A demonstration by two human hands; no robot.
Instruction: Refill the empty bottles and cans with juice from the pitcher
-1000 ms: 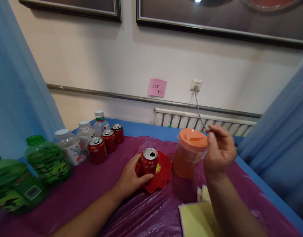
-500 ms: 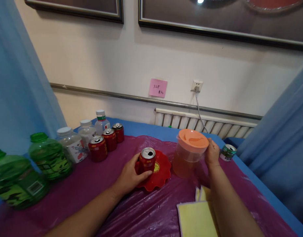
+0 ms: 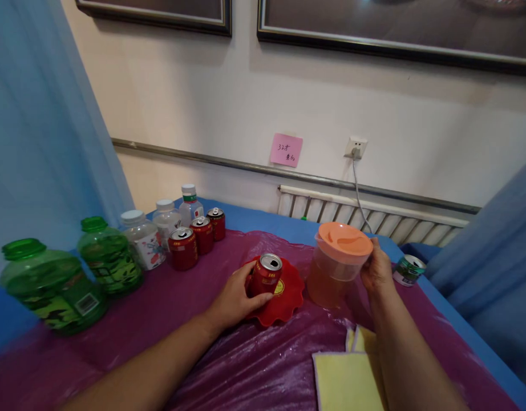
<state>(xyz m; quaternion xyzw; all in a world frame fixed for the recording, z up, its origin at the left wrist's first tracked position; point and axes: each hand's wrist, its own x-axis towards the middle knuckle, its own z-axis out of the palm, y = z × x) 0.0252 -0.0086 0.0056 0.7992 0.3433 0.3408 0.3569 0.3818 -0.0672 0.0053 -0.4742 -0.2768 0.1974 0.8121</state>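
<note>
My left hand (image 3: pixel 236 299) is wrapped round a red drink can (image 3: pixel 267 275) with an open top. The can stands upright over a red plate with a wavy rim (image 3: pixel 295 297). To the right, my right hand (image 3: pixel 376 268) grips the handle of a clear plastic pitcher (image 3: pixel 331 279), its handle mostly hidden by the fingers. An orange lid (image 3: pixel 345 242) covers the pitcher, and amber liquid shows inside. The pitcher is upright beside the plate, apart from the can.
Red cans (image 3: pixel 183 249), clear white-capped bottles (image 3: pixel 144 242) and large green bottles (image 3: pixel 53 291) stand at the left. Yellow cloths (image 3: pixel 348 377) lie in front of the pitcher. A green can (image 3: pixel 409 270) stands at the right. Purple plastic sheeting (image 3: pixel 169 314) covers the blue table.
The whole scene has shifted slightly to the right as the camera turned left. Both hands keep their holds on the can and the pitcher, whose places on the table look about the same.
</note>
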